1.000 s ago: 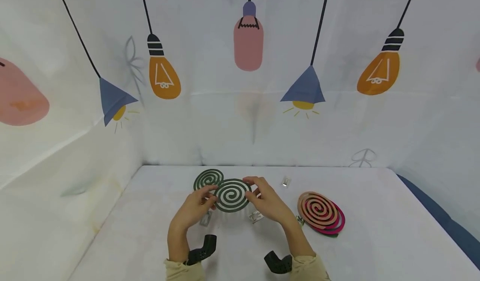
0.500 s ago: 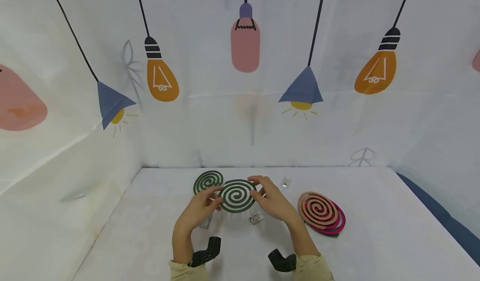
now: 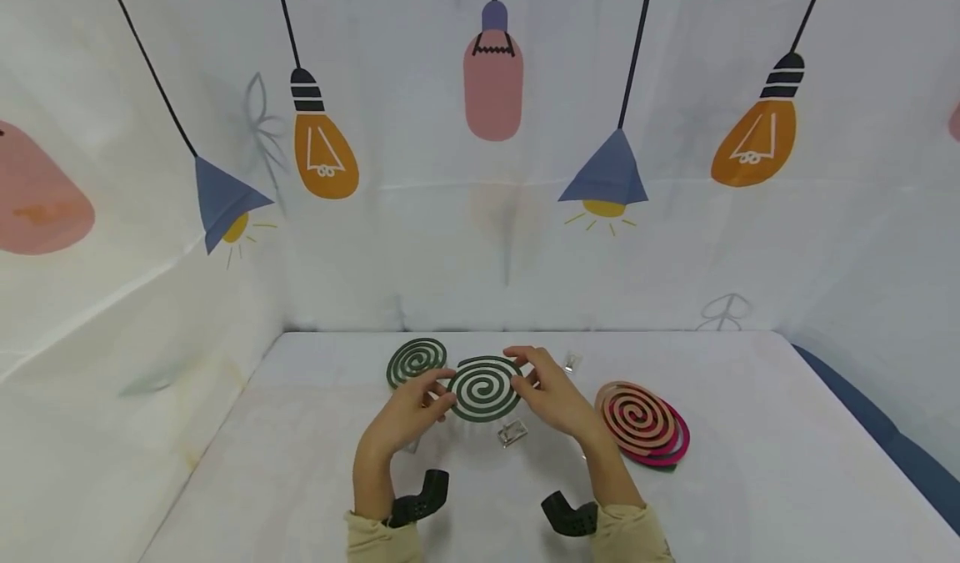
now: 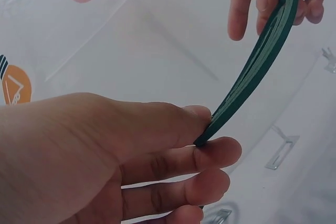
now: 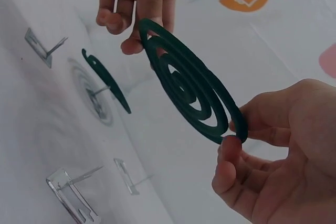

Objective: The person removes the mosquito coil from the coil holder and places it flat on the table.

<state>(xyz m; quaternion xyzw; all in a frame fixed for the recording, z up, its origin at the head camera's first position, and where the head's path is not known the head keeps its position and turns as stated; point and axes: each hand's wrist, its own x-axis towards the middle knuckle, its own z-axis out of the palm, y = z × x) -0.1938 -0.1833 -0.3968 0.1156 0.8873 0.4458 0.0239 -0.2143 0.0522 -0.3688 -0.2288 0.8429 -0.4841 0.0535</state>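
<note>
Both hands hold a green mosquito coil between them, lifted above the table and tilted. My left hand pinches its left edge between thumb and fingers; my right hand pinches the right edge. In the left wrist view the coil shows nearly edge-on. A second green coil is behind my left hand, set on a metal coil stand with an upright prong. Another metal stand lies between my forearms, its prong raised in the right wrist view.
A stack of coils, orange, pink and dark green, lies to the right on the white table. One more small stand sits beyond my right hand, and another is mostly hidden beneath my left. A printed cloth hangs behind.
Both hands have shifted to the right together, carrying the pinched coil away from the second green one. My right hand now partly covers the far stand.
</note>
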